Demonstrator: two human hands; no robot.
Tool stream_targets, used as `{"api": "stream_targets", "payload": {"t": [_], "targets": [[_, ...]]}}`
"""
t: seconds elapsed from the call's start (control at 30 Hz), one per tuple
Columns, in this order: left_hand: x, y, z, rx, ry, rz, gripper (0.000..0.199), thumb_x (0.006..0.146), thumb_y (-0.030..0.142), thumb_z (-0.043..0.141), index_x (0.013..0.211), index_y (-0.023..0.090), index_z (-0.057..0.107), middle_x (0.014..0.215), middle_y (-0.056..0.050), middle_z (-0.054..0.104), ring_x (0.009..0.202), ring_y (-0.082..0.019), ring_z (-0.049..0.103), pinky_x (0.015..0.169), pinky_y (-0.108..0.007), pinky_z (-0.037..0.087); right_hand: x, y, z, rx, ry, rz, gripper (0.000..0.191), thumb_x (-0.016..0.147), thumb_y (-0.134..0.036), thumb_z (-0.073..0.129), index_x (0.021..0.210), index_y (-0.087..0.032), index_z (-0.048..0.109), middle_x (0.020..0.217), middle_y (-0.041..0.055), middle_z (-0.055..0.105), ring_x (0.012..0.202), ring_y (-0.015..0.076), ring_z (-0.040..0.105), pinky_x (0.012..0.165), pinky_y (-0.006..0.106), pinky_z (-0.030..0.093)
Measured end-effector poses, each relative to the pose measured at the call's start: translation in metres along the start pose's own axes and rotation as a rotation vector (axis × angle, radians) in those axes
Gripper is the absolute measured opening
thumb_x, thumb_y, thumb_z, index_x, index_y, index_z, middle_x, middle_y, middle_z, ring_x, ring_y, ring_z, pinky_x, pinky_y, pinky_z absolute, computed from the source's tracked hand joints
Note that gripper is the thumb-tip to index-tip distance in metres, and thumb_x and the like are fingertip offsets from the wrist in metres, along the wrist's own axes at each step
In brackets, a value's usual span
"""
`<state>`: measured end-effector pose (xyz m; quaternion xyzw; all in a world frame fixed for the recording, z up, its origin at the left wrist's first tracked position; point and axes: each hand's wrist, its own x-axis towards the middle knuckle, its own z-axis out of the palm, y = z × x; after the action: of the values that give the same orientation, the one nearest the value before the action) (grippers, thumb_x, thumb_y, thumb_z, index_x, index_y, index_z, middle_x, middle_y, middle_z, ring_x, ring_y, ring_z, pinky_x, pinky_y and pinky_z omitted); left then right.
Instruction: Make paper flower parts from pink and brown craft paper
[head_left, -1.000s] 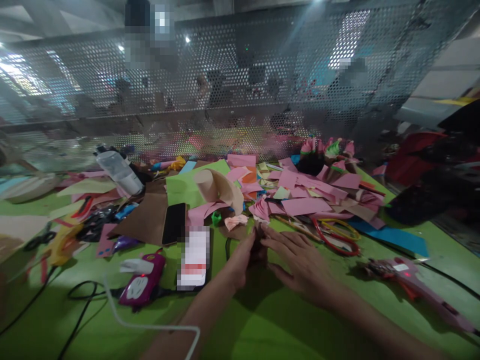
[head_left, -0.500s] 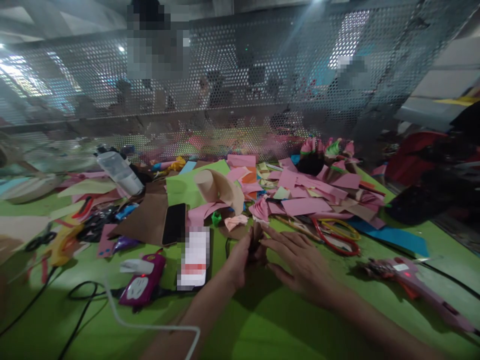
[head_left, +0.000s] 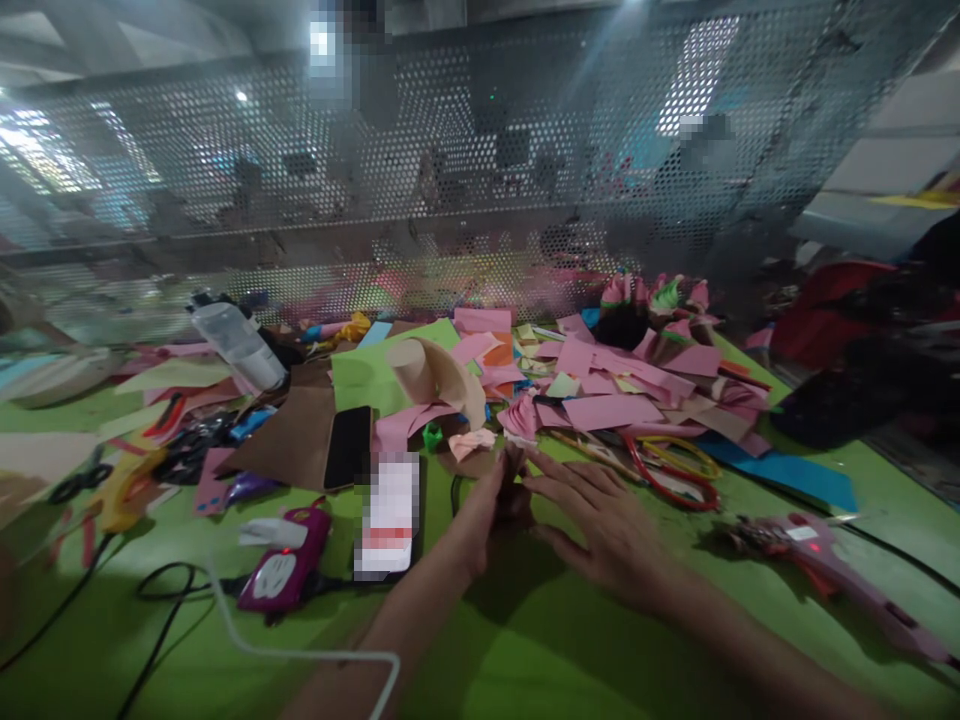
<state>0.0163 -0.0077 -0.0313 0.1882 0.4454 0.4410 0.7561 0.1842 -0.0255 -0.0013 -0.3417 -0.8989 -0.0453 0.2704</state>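
Note:
A pink swirl-shaped paper piece (head_left: 519,418), like an ice-cream top, stands upright at the middle of the green table, just past my fingertips. Below it shows a dark brown base (head_left: 512,468), partly hidden between my hands. My left hand (head_left: 480,520) is closed around the near side of that base, its fingers mostly out of sight. My right hand (head_left: 600,520) is stretched out, fingers long and slightly apart, with the fingertips against or very near the base's right side. A crumpled pale pink paper (head_left: 472,442) lies just left of the swirl.
Left are a phone with a lit screen (head_left: 388,515), a dark phone (head_left: 349,447), a magenta power strip (head_left: 287,562) and a yellow glue gun (head_left: 135,480). Right lie red-handled scissors (head_left: 664,475) and a pink glue gun (head_left: 847,570). Paper scraps (head_left: 615,410) and a perforated screen (head_left: 450,180) stand behind.
The pink swirl and both hands have stayed almost in place. Behind the screen, a blurred figure at the upper left has shifted to the right.

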Motion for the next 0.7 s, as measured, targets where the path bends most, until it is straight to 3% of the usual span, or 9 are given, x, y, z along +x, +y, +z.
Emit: {"api": "stream_targets", "payload": {"t": [0.1,0.23,0.43,0.7], "targets": [[0.0006,0.0004,-0.0003,-0.041,-0.064,-0.04,0.068,0.049,0.081,0.075,0.066,0.019,0.055,0.042,0.01,0.037,0.038,-0.005,0.031,0.041,-0.019,0.029,-0.0004,0.0005,0.0002,0.006,-0.009,0.019,0.035,0.093,-0.023,0.054,0.127,-0.022,0.058,0.145,0.0116,0.056,0.113,0.0279,0.064,0.088,0.045,0.051],[-0.0017,0.002,0.0012,-0.035,-0.022,-0.089,0.071,0.044,0.083,0.075,0.059,0.019,0.05,0.042,0.008,0.041,0.04,-0.006,0.036,0.041,-0.019,0.028,-0.0012,0.0003,0.003,0.007,-0.021,0.017,0.036,0.091,-0.02,0.053,0.127,-0.021,0.058,0.147,0.0116,0.055,0.112,0.0288,0.064,0.088,0.046,0.051],[-0.0055,0.0038,0.0027,-0.052,-0.03,-0.064,0.068,0.05,0.083,0.073,0.065,0.018,0.055,0.045,0.008,0.042,0.043,-0.007,0.038,0.044,-0.02,0.031,-0.0008,-0.0005,0.0025,0.019,-0.01,0.008,0.037,0.092,-0.02,0.053,0.128,-0.021,0.058,0.146,0.0125,0.055,0.114,0.0287,0.063,0.09,0.046,0.05],[-0.0022,0.001,0.0007,-0.022,0.001,-0.102,0.071,0.049,0.086,0.07,0.058,0.019,0.05,0.046,0.006,0.043,0.045,-0.008,0.042,0.046,-0.022,0.034,-0.001,0.0006,0.0024,-0.001,-0.028,0.013,0.036,0.092,-0.021,0.054,0.128,-0.02,0.055,0.148,0.0124,0.054,0.113,0.0292,0.063,0.088,0.046,0.05]]}}
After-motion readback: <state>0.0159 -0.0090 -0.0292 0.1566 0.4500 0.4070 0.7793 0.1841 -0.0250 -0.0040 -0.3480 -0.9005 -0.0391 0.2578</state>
